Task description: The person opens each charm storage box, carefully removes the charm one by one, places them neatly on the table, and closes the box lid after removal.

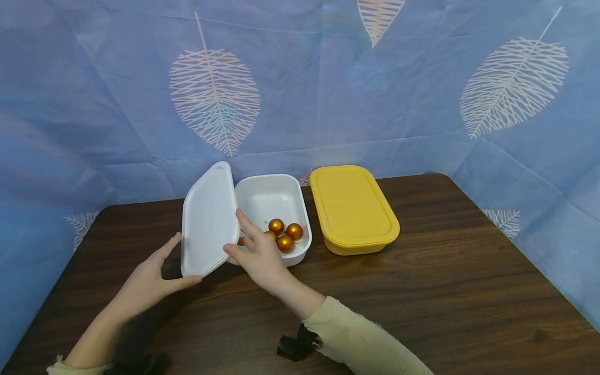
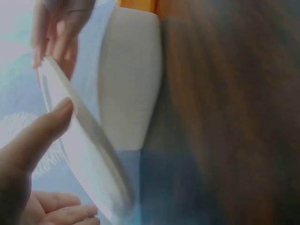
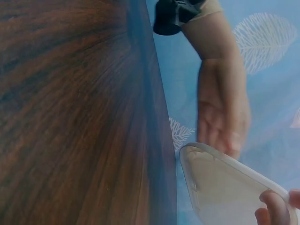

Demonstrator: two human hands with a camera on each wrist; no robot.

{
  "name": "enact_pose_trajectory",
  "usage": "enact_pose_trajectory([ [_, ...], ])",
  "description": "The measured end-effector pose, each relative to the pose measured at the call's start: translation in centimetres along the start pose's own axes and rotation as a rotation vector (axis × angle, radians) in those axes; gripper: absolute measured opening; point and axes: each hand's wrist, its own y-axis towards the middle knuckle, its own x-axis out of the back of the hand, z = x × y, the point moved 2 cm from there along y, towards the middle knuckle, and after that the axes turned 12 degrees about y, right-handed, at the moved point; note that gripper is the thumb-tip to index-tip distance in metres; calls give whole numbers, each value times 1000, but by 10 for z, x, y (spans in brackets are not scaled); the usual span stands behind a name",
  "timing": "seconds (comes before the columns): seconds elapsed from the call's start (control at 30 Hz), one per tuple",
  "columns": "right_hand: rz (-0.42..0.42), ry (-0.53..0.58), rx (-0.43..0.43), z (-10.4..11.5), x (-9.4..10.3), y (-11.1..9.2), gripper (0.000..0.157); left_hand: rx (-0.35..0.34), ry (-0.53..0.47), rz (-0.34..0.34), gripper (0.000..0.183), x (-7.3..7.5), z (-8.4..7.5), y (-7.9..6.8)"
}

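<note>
A white lid [image 1: 208, 221] stands tilted at the left side of a white food container [image 1: 269, 190]. My right hand [image 1: 262, 255] pinches the lid's right edge between thumb and fingers. On the lid's near left side is my left hand [image 1: 145, 286], fingers spread and straight, its thumb at the near edge. In the left wrist view that thumb [image 2: 56, 117] lies against the lid's rim [image 2: 93, 131]. Several shiny golden-orange balls [image 1: 285, 243] lie in the container's near part, one partly hidden by the right hand.
To the right of the white container stands a yellow container with its yellow lid [image 1: 353, 205] on. Both rest on a dark wooden table [image 1: 422, 302]. A blue cloth with white leaf prints [image 1: 304, 94] hangs behind the table. A black strap piece [image 1: 297, 346] hangs under the right sleeve.
</note>
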Motion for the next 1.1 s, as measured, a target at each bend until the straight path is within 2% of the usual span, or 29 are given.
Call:
enact_pose_trajectory([
  [0.1, -8, -29, 11, -1, -3, 1, 71, -24, -37, -53, 92, 9, -7, 4],
  [0.2, -15, -99, 39, -2, -5, 1, 70, -74, -92, -153, 74, 15, -16, 11],
  [0.33, -40, -286, 97, -2, -6, 1, 69, -140, -166, -285, 55, 20, -29, 23],
  [0.43, -58, -397, 129, -2, -6, 1, 68, -171, -195, -339, 47, 23, -40, 33],
  [0.6, -35, -443, 145, 1, -9, 4, 67, -185, -174, -411, 39, 29, -53, 45],
  [0.73, 17, -468, 146, 4, -14, 6, 66, -171, -167, -446, 36, 32, -59, 51],
  [0.93, 70, -606, 151, 8, -22, 8, 67, -143, -199, -461, 35, 33, -65, 53],
  [1.1, 108, -683, 177, 11, -26, 9, 68, -124, -203, -445, 37, 34, -66, 55],
])
